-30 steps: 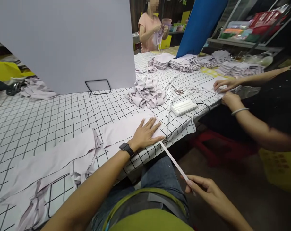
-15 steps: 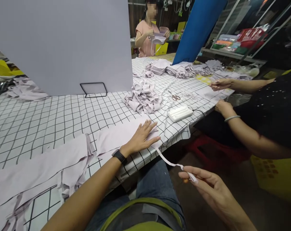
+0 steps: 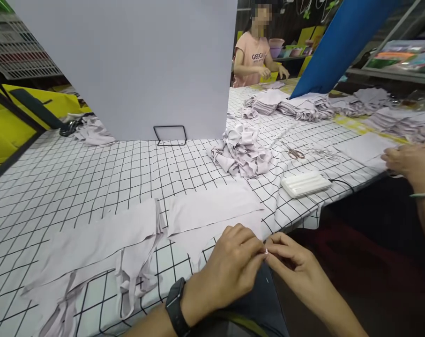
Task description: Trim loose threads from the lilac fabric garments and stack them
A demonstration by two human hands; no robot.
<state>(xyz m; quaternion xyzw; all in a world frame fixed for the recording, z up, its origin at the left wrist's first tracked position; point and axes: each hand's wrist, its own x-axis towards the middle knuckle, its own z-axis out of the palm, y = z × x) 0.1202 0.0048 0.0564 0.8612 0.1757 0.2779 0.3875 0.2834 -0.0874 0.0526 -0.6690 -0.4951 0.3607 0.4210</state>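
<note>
At the table's front edge my left hand (image 3: 235,260), with a black watch on its wrist, pinches at the end of a narrow pale fabric strap (image 3: 266,251). Fingertips of my right hand (image 3: 300,274) meet it there, closed on the same strap; only a small white bit shows between them. Just beyond my hands lies a flat pale pink fabric piece (image 3: 212,206), partly covered by my left hand. To its left is a layered stack of similar pieces (image 3: 103,238), with loose strips hanging towards the front edge.
A crumpled fabric heap (image 3: 242,152), scissors (image 3: 295,153) and a white box with a cord (image 3: 305,184) sit on the checked tablecloth (image 3: 128,173). A grey panel (image 3: 145,70) stands behind. A co-worker's hand (image 3: 412,161) is at right; another person (image 3: 252,56) is across the table.
My left hand has lifted off the flat fabric and come to the front edge, closing on the strap beside my right hand. The view has turned left. The far person's hands have lowered.
</note>
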